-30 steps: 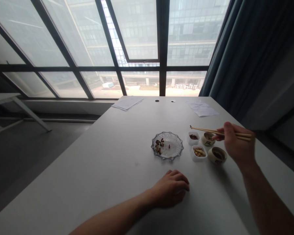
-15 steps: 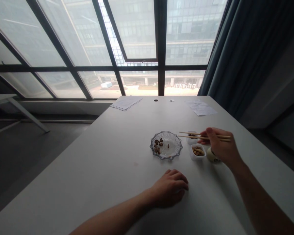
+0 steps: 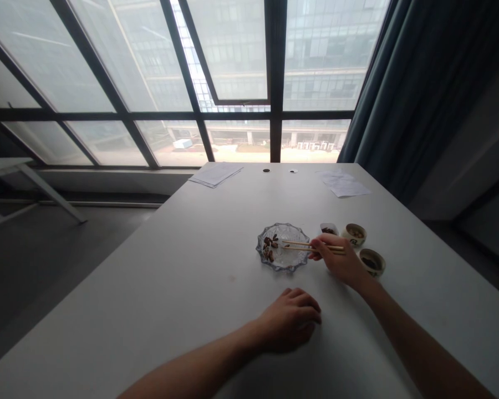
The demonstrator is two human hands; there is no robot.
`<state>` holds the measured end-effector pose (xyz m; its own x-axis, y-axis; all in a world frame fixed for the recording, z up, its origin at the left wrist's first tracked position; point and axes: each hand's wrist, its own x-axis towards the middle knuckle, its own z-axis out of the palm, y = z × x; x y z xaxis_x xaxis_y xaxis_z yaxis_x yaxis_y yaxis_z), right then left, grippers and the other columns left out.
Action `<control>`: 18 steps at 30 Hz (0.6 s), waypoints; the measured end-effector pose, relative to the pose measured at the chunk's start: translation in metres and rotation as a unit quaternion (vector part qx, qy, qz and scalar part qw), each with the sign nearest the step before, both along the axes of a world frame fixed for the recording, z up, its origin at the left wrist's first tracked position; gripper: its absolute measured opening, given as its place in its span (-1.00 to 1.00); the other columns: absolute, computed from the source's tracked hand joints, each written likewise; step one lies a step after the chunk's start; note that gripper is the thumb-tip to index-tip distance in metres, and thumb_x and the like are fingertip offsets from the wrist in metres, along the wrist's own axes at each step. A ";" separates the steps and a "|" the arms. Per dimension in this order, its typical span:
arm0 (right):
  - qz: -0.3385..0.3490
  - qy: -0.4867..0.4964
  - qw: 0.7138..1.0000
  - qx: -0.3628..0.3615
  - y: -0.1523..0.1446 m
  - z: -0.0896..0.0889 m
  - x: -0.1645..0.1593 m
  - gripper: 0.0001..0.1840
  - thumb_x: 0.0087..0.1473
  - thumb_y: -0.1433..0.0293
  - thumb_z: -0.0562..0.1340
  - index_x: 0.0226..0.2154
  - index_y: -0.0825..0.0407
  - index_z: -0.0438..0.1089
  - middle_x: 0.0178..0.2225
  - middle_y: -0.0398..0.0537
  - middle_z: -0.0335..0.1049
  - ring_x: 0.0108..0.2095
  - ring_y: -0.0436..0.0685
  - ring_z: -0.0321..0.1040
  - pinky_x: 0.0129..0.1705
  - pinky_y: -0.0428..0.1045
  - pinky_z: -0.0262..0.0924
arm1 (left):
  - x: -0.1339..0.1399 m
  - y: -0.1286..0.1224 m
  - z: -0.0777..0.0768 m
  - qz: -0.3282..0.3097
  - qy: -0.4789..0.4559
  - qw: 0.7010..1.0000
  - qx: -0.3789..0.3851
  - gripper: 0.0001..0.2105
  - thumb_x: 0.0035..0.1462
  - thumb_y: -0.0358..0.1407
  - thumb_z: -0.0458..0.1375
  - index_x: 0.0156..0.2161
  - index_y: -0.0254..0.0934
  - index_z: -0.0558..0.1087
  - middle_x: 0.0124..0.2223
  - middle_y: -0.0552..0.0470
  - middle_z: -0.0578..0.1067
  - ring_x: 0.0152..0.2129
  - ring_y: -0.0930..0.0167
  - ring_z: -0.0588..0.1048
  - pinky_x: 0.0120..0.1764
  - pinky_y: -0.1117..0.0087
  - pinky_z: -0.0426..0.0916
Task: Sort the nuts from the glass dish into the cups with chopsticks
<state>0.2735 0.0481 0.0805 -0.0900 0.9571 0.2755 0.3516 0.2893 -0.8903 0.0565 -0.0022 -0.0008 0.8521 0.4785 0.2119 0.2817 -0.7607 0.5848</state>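
My right hand point(image 3: 337, 259) grips a pair of wooden chopsticks point(image 3: 301, 246), their tips over the middle of a scalloped glass dish point(image 3: 280, 269). One small brown piece point(image 3: 286, 245) is at the tips; whether they pinch it I cannot tell. Several more brown pieces point(image 3: 268, 255), like dates or seeds, lie in the dish's left side. Behind my right hand shows a small white tub point(image 3: 335, 227) with dark bits inside. The second tub is hidden by that hand. My left hand point(image 3: 293, 318) rests on the table in front of the dish, holding nothing, fingers loosely bent.
Two cream cups stand right of my right hand: a farther cup point(image 3: 355, 235) with light brown contents and a nearer cup point(image 3: 373, 262) with dark contents. Papers point(image 3: 216, 174) lie at the far left of the white table point(image 3: 183, 266), another sheet point(image 3: 344, 183) at the far right.
My right hand has moved left with the chopsticks, from above the tubs to over the glass dish. The two cups now show. My left hand has stayed put.
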 end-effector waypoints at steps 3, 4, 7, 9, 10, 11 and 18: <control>-0.010 0.018 1.000 -0.011 0.001 -0.002 0.001 -0.40 0.29 -0.13 0.24 -0.36 0.06 0.57 -0.42 0.06 0.63 -0.41 0.20 0.63 -0.34 0.01 0.52 | 0.000 0.000 0.001 0.001 -0.003 1.000 -0.002 -0.82 0.27 -0.37 0.26 -0.04 -0.11 0.56 0.09 0.05 0.60 0.06 0.25 0.49 0.16 0.23 0.27; -0.012 0.026 0.999 -0.017 0.002 -0.002 0.002 -0.40 0.29 -0.14 0.24 -0.35 0.06 0.58 -0.41 0.07 0.64 -0.41 0.20 0.64 -0.33 0.01 0.53 | 0.000 0.000 0.001 0.002 -0.005 1.000 -0.003 -0.82 0.27 -0.37 0.26 -0.04 -0.12 0.56 0.09 0.05 0.60 0.05 0.25 0.49 0.15 0.23 0.27; -0.016 0.047 0.998 -0.033 0.003 -0.002 0.006 -0.40 0.25 -0.16 0.27 -0.34 0.06 0.58 -0.40 0.08 0.65 -0.41 0.22 0.65 -0.36 0.02 0.54 | 0.000 0.000 0.001 0.002 -0.003 1.000 -0.003 -0.82 0.26 -0.38 0.26 -0.05 -0.12 0.56 0.08 0.05 0.61 0.05 0.25 0.50 0.14 0.23 0.28; -0.019 0.054 0.998 -0.039 0.005 -0.001 0.009 -0.40 0.23 -0.16 0.29 -0.34 0.06 0.58 -0.41 0.07 0.64 -0.42 0.23 0.65 -0.39 0.01 0.53 | 0.000 0.000 0.001 0.000 0.004 1.000 -0.002 -0.82 0.26 -0.38 0.26 -0.05 -0.12 0.56 0.09 0.03 0.60 0.06 0.24 0.50 0.15 0.22 0.28; -0.022 0.053 0.998 -0.039 0.006 -0.002 0.011 -0.40 0.22 -0.16 0.29 -0.33 0.06 0.58 -0.42 0.06 0.64 -0.43 0.23 0.65 -0.41 0.00 0.53 | 0.000 0.000 0.001 0.000 0.006 1.000 -0.001 -0.82 0.27 -0.37 0.26 -0.04 -0.11 0.56 0.09 0.03 0.60 0.06 0.25 0.50 0.15 0.22 0.28; -0.024 0.050 0.998 -0.038 0.007 -0.002 0.012 -0.40 0.23 -0.16 0.29 -0.34 0.06 0.58 -0.43 0.06 0.64 -0.44 0.22 0.65 -0.42 -0.01 0.52 | 0.000 0.000 0.001 0.000 0.008 1.000 0.000 -0.81 0.27 -0.37 0.25 -0.04 -0.11 0.56 0.10 0.02 0.60 0.06 0.25 0.50 0.16 0.22 0.28; -0.016 0.027 0.999 -0.030 0.007 -0.004 0.012 -0.38 0.26 -0.16 0.26 -0.36 0.07 0.58 -0.48 0.05 0.62 -0.46 0.20 0.63 -0.40 0.01 0.51 | 0.001 0.000 0.001 0.000 0.003 1.000 0.005 -0.82 0.27 -0.37 0.26 -0.04 -0.12 0.56 0.09 0.04 0.60 0.06 0.26 0.50 0.16 0.23 0.27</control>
<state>0.2852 0.0548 0.0767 -0.0450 0.9741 0.2216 0.3103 0.2245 -0.9237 0.0571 -0.0021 0.0001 0.8531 0.4771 0.2113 0.2859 -0.7661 0.5756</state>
